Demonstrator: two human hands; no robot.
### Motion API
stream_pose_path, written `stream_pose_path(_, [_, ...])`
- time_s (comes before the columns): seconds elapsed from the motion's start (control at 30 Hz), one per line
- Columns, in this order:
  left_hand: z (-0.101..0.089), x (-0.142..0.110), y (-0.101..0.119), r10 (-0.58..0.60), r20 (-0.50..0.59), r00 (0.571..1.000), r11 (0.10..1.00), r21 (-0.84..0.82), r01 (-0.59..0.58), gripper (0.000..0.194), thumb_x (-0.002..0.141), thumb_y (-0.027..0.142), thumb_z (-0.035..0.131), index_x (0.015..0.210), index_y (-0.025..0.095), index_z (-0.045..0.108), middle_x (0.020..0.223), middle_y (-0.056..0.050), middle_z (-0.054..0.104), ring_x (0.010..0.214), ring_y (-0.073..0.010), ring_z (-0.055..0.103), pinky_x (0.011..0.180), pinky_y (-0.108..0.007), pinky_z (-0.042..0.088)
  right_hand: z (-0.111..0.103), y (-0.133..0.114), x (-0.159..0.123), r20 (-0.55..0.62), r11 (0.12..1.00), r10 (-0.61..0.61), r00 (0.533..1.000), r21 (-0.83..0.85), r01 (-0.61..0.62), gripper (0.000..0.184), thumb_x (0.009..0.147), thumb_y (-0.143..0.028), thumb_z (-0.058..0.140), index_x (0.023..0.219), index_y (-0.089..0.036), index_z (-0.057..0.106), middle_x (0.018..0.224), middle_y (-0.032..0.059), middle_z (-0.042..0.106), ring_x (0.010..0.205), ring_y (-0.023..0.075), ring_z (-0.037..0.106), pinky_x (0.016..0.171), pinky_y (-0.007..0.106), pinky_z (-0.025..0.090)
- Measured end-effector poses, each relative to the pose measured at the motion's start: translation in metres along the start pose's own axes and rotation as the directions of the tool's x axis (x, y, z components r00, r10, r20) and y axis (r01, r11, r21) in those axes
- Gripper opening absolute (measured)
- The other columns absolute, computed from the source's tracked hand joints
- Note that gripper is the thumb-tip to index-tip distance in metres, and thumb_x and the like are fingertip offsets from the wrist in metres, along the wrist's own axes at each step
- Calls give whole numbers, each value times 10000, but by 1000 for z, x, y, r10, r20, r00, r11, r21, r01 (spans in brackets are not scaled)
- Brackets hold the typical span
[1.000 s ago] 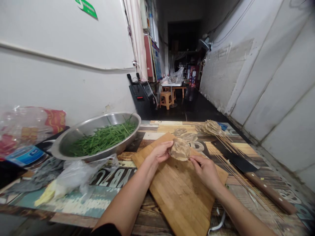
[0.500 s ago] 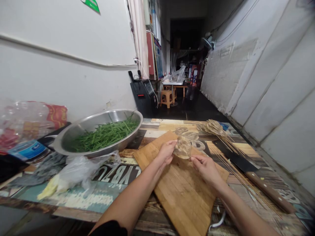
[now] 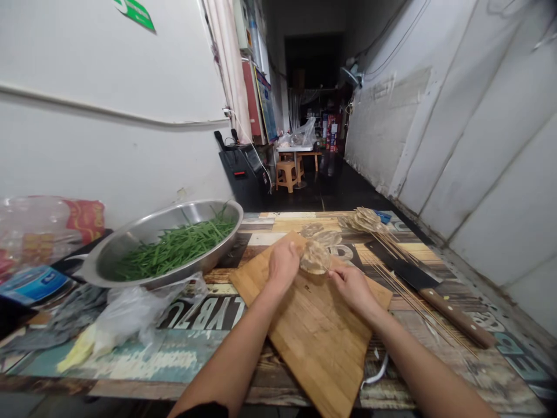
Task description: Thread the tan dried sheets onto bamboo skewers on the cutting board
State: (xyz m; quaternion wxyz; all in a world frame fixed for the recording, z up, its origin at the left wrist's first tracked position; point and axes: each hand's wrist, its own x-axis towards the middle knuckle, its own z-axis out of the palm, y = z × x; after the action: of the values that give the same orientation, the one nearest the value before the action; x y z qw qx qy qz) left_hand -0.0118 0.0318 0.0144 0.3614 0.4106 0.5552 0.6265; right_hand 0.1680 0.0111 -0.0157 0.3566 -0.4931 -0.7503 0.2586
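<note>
My left hand (image 3: 285,262) is closed on the left edge of a thin, pale brown, translucent slice (image 3: 315,258), held above the upper part of a wooden cutting board (image 3: 324,331). At the slice's lower right edge, my right hand (image 3: 351,284) pinches what looks like a thin bamboo skewer; most of it is hidden by the hand. More loose slices (image 3: 327,238) lie on the table just beyond the board. To the right, a pile of skewered slices (image 3: 366,219) has its sticks pointing toward me.
A cleaver (image 3: 456,316) and several bare bamboo skewers (image 3: 413,303) lie right of the board. At left stands a steel basin (image 3: 98,261) of cut green stalks (image 3: 178,247). A plastic bag (image 3: 130,316) and grey cloth (image 3: 72,319) are in front of it.
The view has shifted slightly, so the scene sits further left. My left hand has turned, its back now more toward me, and the slice appears tilted differently. Both hands remain at the slice.
</note>
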Motion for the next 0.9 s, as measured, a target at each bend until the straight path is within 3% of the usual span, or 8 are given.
stream_pose_path(0.07, [-10, -2, 5, 105, 67, 992, 990, 92, -111, 130, 631, 79, 653, 662, 206, 651, 895, -77, 644, 1161, -237, 463, 964, -250, 341, 4, 3, -1, 8, 998, -20, 1000, -62, 20, 299, 805, -261, 407, 573, -188, 580, 543, 22, 584, 538, 161, 510, 539, 256, 309])
stream_pose_path(0.13, [-15, -4, 8, 84, 140, 987, 979, 171, -107, 146, 608, 67, 672, 641, 208, 655, 828, -77, 649, 1119, -256, 493, 960, -270, 353, 8, 3, -3, -10, 997, -23, 1000, -77, 22, 288, 807, -240, 404, 590, -185, 584, 571, 32, 606, 549, 161, 515, 542, 257, 308])
stream_pose_path(0.3, [-3, -12, 7, -230, 118, 966, 964, -108, 243, 193, 644, 269, 738, 773, 163, 639, 787, -57, 656, 807, -170, 599, 784, -279, 458, 7, -5, -3, -147, 986, 18, 989, 166, 6, 311, 812, -320, 407, 553, -185, 515, 518, 1, 524, 523, 141, 469, 526, 243, 319])
stream_pose_path(0.4, [15, -23, 6, -379, 344, 859, 843, -254, 474, 304, 638, 350, 751, 809, 132, 623, 786, -64, 662, 694, -127, 600, 720, -268, 472, 7, -11, -1, -191, 939, 57, 980, 343, 12, 308, 800, -351, 422, 545, -188, 478, 495, -23, 467, 491, 123, 429, 498, 231, 330])
stream_pose_path(0.47, [25, -31, 5, -379, 406, 831, 807, -295, 512, 294, 629, 328, 760, 774, 118, 614, 720, -61, 657, 644, -125, 599, 679, -258, 475, 10, -13, -1, -172, 921, 44, 984, 388, 27, 296, 792, -350, 434, 546, -189, 471, 485, -31, 459, 475, 114, 421, 484, 224, 333])
stream_pose_path(0.63, [36, -39, 4, -359, 244, 901, 845, -325, 425, 253, 642, 288, 741, 685, 103, 573, 604, -35, 623, 515, -114, 556, 557, -247, 460, 16, -13, -6, 33, 911, 108, 994, 397, -112, 327, 832, -357, 392, 554, -198, 457, 415, -44, 452, 353, 98, 377, 384, 214, 269])
stream_pose_path(0.77, [39, -43, 5, -326, 220, 919, 815, -427, 391, 205, 666, 248, 710, 737, 115, 571, 621, -18, 621, 542, -110, 571, 546, -223, 450, 17, -16, -11, -134, 967, 6, 991, 252, 28, 299, 842, -319, 412, 629, -172, 562, 561, 13, 580, 528, 136, 514, 508, 229, 357])
stream_pose_path(0.9, [45, -48, 2, -370, 209, 905, 776, -465, 425, 193, 710, 266, 664, 800, 119, 577, 638, -38, 632, 608, -148, 618, 584, -250, 469, 18, -18, -17, -186, 986, -21, 982, 160, 51, 288, 872, -294, 385, 768, -162, 618, 708, 59, 657, 624, 162, 571, 599, 250, 396])
